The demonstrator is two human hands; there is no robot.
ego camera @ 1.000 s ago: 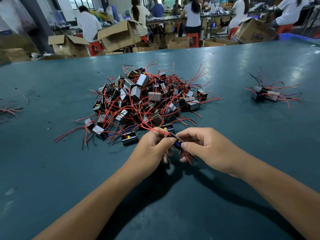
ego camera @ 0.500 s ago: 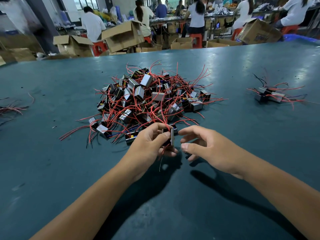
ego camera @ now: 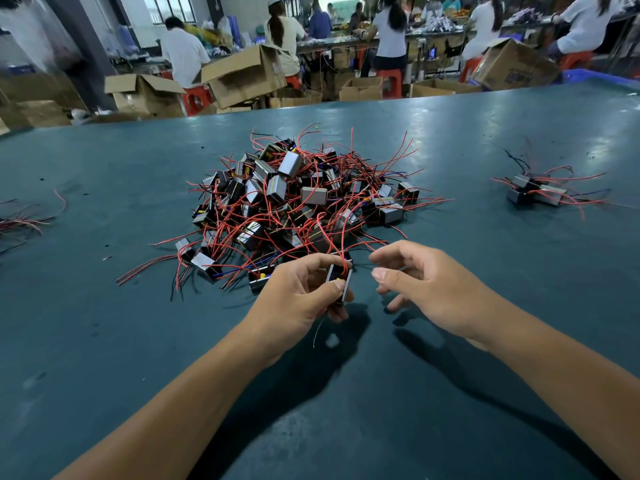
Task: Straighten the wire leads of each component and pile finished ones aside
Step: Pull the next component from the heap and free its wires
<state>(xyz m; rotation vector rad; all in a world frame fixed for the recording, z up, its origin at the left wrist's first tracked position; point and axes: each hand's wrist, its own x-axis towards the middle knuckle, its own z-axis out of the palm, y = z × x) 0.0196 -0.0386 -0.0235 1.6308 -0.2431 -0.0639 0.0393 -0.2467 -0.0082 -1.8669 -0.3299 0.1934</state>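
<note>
Teal table point(ego camera: 450, 140) (scuffed, glossy); cardboard boxes point(ego camera: 242, 77), seated workers point(ego camera: 183, 57) behind.

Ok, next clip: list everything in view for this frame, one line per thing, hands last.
big component pile: one heap, too many to count, grey and black blocks with red leads, table centre.
small component pile: a few pieces, same colours, far right of the table.
loose wires: one bunch, red and black, left table edge.
held component: one, black and grey with red leads, above the table in front of the big pile.
table: one, dark teal.
cardboard boxes: several, brown, on the floor behind the table.
workers: several, mostly white shirts, at benches in the background.
left hand: grips the held component.
right hand: fingers loosely curled, holds nothing.
</note>
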